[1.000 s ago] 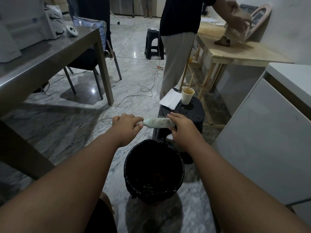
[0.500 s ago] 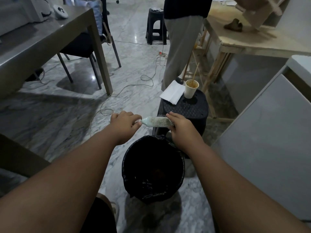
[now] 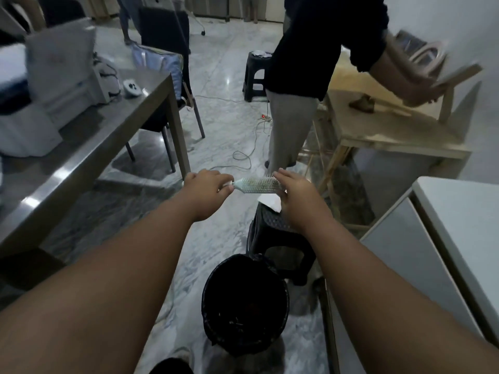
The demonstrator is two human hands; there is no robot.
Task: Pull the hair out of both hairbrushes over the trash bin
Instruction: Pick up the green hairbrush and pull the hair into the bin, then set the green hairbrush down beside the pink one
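Note:
A pale green hairbrush [image 3: 256, 185] lies level between my two hands, bristles up, with a little hair among them. My left hand [image 3: 207, 187] is closed around its handle. My right hand [image 3: 293, 190] grips the far end of the bristle head with its fingertips. The black trash bin [image 3: 244, 303], lined with a dark bag, stands on the marble floor well below and nearer to me than the brush. I see only this one hairbrush.
A black plastic stool [image 3: 280, 238] with white paper [image 3: 270, 201] stands behind the bin. A person in a dark top [image 3: 294, 85] works at a wooden table [image 3: 388, 133]. A grey metal table [image 3: 81, 157] fills the left, a white cabinet [image 3: 421, 255] the right. Cables [image 3: 243, 155] trail on the floor.
The view has tilted up, so the bin sits lower in frame and my hands with the brush look raised and farther out. Both grips are unchanged. The standing person has moved a wooden object.

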